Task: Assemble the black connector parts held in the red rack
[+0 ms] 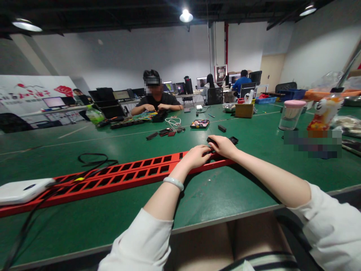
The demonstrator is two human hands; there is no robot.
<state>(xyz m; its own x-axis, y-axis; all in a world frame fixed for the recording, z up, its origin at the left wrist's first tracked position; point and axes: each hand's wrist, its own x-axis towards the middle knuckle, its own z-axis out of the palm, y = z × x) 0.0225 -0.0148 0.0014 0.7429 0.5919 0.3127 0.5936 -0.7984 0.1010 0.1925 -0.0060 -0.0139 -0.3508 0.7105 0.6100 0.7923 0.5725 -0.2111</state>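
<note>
My right hand pinches a black block; left hand, can't tell. Leftward, red slotted rail (slots open): likely early.

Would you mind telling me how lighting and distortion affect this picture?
In the head view, the middle ceiling lamp glares against a dark ceiling; the right forearm shadows the green table; there too, wide-angle stretch seems to enlarge the right sleeve; the black part at the right hand is too dark for detail.

Rail on the table — device atop its left part (cup far right)
</note>
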